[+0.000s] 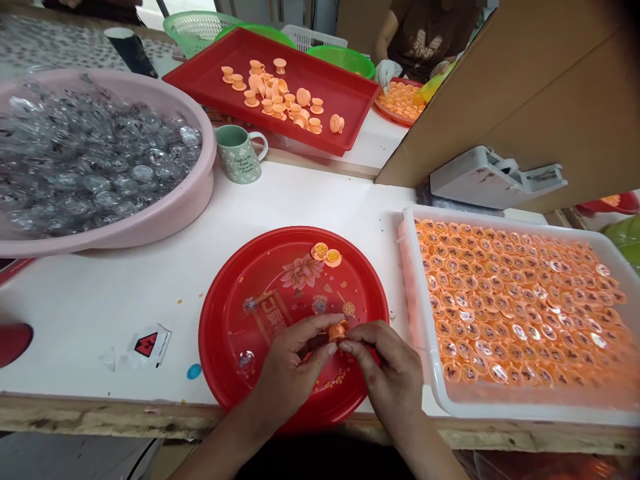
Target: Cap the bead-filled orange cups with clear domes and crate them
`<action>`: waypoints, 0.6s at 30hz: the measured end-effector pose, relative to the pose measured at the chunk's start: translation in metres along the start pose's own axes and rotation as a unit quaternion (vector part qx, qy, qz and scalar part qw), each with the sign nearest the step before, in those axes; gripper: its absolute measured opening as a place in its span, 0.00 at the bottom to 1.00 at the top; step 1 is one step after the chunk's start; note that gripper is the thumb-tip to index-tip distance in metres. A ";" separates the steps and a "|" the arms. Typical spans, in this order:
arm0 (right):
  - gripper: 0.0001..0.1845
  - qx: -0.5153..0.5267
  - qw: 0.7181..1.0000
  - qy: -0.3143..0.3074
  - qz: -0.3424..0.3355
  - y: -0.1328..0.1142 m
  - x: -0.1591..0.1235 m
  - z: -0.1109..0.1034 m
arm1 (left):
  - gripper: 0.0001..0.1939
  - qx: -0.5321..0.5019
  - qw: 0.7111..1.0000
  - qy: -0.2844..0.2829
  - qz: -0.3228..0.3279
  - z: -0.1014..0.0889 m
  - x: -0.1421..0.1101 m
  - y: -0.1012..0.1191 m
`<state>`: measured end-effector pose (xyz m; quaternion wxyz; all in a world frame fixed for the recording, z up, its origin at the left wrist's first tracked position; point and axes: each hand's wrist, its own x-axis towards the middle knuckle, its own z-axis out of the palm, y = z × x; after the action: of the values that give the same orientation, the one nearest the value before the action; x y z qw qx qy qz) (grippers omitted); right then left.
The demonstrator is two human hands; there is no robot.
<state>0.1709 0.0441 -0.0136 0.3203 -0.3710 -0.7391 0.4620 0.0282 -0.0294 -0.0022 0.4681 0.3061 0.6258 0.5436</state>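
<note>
An orange toy teacup [338, 331] is pinched between the fingertips of a worker's left hand [287, 360] and right hand [393, 367], drawn together just right of the middle of a round red tray [220, 333] at the near edge of the white surface [310, 193]. Such fine work seems to call for a light, even pinch, the left steadying while the right presses squarely; staying low would keep a dropped part within the rim. Two cups on saucers [333, 258] sit toward the tray's far rim, a clear plastic dome [245, 361] toward its left. A white bin [435, 393] of orange pieces in rows fills the surface's right end; a pink basin [205, 120] heaped with clear plastic items takes its far left corner. From where I stand, fingers cover much of the teacup, and I cannot tell what is fitted to it. The basin runs out of view at left, its contents a tangle of glare. Past the far edge, a cardboard partition [560, 80] partly hides a co-worker [435, 33].
</note>
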 end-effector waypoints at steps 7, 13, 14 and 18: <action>0.13 -0.067 0.993 -0.005 -0.093 -0.002 -0.004 -0.006 | 0.16 0.070 0.994 0.001 0.087 0.004 0.000 -0.004; 0.08 -0.021 1.000 0.008 -0.017 -0.006 -0.002 0.000 | 0.15 0.028 0.998 0.024 0.050 0.006 -0.004 -0.005; 0.09 -0.018 1.000 0.005 -0.021 -0.006 -0.003 0.000 | 0.15 0.011 0.999 0.023 0.037 0.006 -0.004 -0.004; 0.10 -0.020 0.998 0.014 -0.051 -0.004 -0.005 0.001 | 0.14 -0.043 0.999 0.000 0.008 0.006 -0.003 -0.002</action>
<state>0.1711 0.0381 -0.0108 0.3456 -0.3458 -0.7618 0.4250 0.0349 -0.0301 -0.0036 0.4767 0.2907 0.5992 0.5738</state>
